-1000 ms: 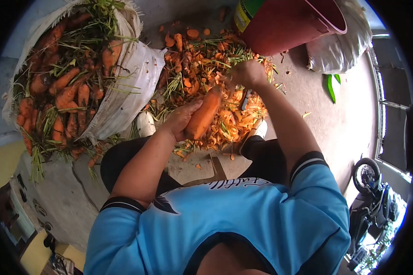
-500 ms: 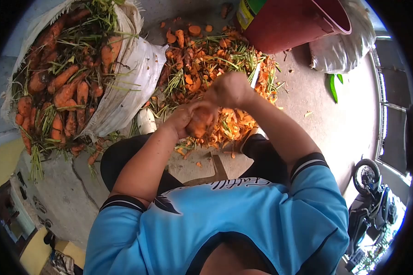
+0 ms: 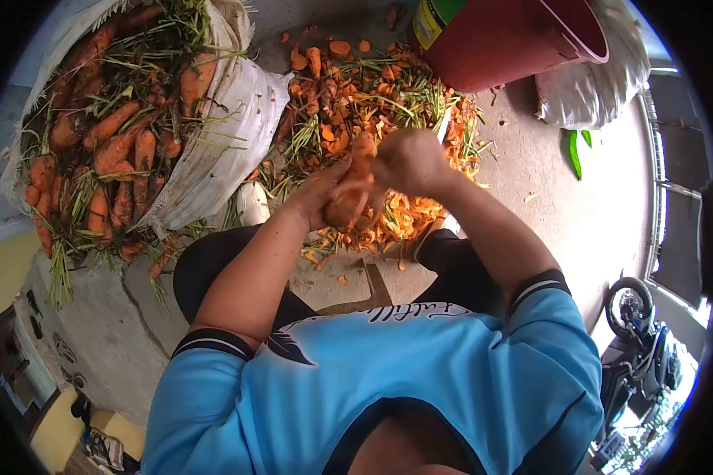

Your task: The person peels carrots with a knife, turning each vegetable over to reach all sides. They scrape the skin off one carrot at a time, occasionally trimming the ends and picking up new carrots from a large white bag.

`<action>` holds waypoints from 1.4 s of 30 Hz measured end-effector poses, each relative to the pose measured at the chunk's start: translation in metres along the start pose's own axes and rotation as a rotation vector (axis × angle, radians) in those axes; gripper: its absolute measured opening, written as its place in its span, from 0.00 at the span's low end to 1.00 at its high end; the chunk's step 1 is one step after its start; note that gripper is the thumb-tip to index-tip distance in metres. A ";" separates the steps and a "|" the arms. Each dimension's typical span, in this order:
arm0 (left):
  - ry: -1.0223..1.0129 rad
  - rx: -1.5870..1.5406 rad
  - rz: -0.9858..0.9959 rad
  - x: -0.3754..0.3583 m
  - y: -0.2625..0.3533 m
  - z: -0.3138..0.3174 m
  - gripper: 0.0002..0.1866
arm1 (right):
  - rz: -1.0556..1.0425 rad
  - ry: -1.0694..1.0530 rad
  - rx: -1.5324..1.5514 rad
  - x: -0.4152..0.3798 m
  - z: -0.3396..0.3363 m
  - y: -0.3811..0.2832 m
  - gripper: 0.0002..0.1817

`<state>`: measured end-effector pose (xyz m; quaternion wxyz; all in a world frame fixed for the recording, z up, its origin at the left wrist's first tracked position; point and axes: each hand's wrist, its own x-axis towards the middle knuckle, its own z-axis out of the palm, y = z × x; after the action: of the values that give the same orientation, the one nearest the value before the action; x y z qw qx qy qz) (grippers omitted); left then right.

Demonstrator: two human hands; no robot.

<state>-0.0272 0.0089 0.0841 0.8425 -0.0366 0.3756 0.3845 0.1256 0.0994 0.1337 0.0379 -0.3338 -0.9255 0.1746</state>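
Note:
In the head view my left hand is wrapped round a carrot held over the pile of peelings, its narrow end pointing away from me. My right hand is closed and blurred right beside the carrot, its fingers close to the carrot's side. What it grips is hidden; I cannot tell its kind. Below both hands lies a heap of orange peelings mixed with green stems and cut carrot ends. A narrow white strip shows just beyond my right hand.
A white woven sack full of dirty carrots lies open at the left. A dark red bucket stands at the back beside another white sack. Green leaves lie on the floor; a motorcycle is at far right.
The carrot has turned so its narrow end now shows, pointing away from me. My right hand has moved slightly right and toward me.

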 end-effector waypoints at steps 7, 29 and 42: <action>-0.151 0.156 0.077 0.001 -0.002 -0.004 0.16 | -0.182 0.112 0.153 0.009 0.020 0.001 0.13; -0.050 0.028 0.058 -0.007 0.007 -0.004 0.16 | -0.048 0.005 0.050 0.011 0.003 -0.020 0.13; -0.053 0.203 0.054 -0.010 -0.003 0.002 0.19 | 0.423 -0.185 0.017 0.034 0.019 0.091 0.16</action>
<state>-0.0284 0.0010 0.0914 0.8408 0.0692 0.3909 0.3681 0.1503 0.1800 0.0825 -0.0816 -0.5025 -0.8331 0.2162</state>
